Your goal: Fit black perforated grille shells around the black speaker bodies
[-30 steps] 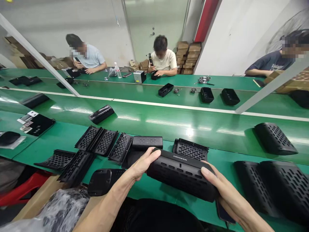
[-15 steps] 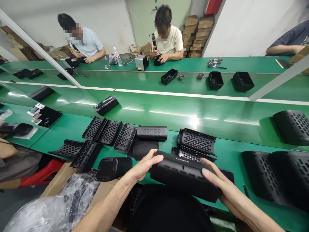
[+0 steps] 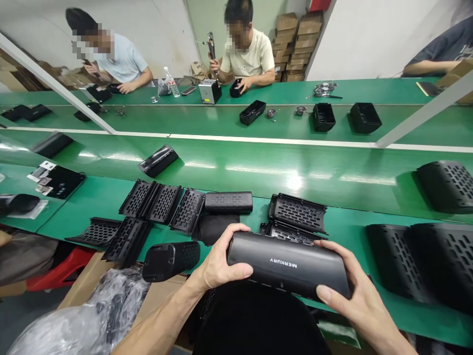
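Observation:
A long black speaker housing [image 3: 286,262] is held level above the near edge of the bench, its smooth face with white "MERKURY" lettering turned up and reading upside down. My left hand [image 3: 225,261] grips its left end, thumb on the near face and fingers round the far side. Round the right end closes my right hand [image 3: 351,291], its thumb on the near corner. Just beyond the housing lie slotted black grille panels [image 3: 300,213], partly hidden by it. To the left, a black speaker-shaped piece [image 3: 172,259] rests on the bench edge.
More grille panels [image 3: 164,202] lie left of centre, beside a closed black housing [image 3: 229,202]. Large slotted housings [image 3: 397,261] stand at right. A green belt [image 3: 258,172] runs behind, carrying a tilted housing [image 3: 158,160]. Two people work across it. Plastic wrap [image 3: 111,301] fills a carton at lower left.
Both hands have rolled the housing, so its lettered face now points up instead of its slotted side showing. Across the belt, both co-workers have raised their tools. The view has shifted slightly.

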{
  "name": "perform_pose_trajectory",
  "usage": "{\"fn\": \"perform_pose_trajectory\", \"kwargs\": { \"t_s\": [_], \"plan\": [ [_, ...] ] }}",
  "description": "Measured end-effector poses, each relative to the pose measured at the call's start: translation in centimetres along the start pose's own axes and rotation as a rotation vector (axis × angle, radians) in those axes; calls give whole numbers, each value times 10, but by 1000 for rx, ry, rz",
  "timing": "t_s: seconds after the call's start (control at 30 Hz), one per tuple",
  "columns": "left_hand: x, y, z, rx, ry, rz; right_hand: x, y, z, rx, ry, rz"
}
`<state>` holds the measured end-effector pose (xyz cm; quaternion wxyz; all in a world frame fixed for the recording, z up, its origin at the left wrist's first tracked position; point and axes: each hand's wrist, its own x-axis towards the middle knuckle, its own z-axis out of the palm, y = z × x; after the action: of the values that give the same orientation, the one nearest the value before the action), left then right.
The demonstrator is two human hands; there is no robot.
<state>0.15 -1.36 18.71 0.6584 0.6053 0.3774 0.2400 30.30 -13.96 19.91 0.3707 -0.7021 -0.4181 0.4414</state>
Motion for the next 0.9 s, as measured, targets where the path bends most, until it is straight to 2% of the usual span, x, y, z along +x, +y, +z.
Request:
{"fn": "perform_pose_trajectory", "kwargs": {
  "t_s": [0.07,0.13,0.23,0.33,0.4,0.47,0.57,0.67,0.77,0.83,0.9],
  "plan": [
    [5,-6,2,-5,10,-60,5,7,1,41,-22,39],
    [7,-12,1,1,6,-136,6,15,1,109,-73,163],
    [7,-18,-4,-89,-70,-217,1,23,0,178,-114,332],
    [6,-22,-3,-189,-77,-213,-6,24,4,218,-89,301],
    [9,-26,3,-174,-8,-191,-6,24,9,279,-39,275],
    [15,-30,8,-143,51,-210,-3,26,13,339,4,312],
    [22,-33,12,-156,44,-388,3,32,12,376,-1,469],
    [22,-31,8,-301,-69,-527,3,31,6,403,-11,542],
    [21,-26,5,-338,-99,-432,-1,23,3,404,18,464],
    [24,-25,7,-259,-51,-348,-3,18,3,399,39,420],
    [28,-25,11,-173,-5,-320,-2,16,3,403,53,405]
  ]
}}
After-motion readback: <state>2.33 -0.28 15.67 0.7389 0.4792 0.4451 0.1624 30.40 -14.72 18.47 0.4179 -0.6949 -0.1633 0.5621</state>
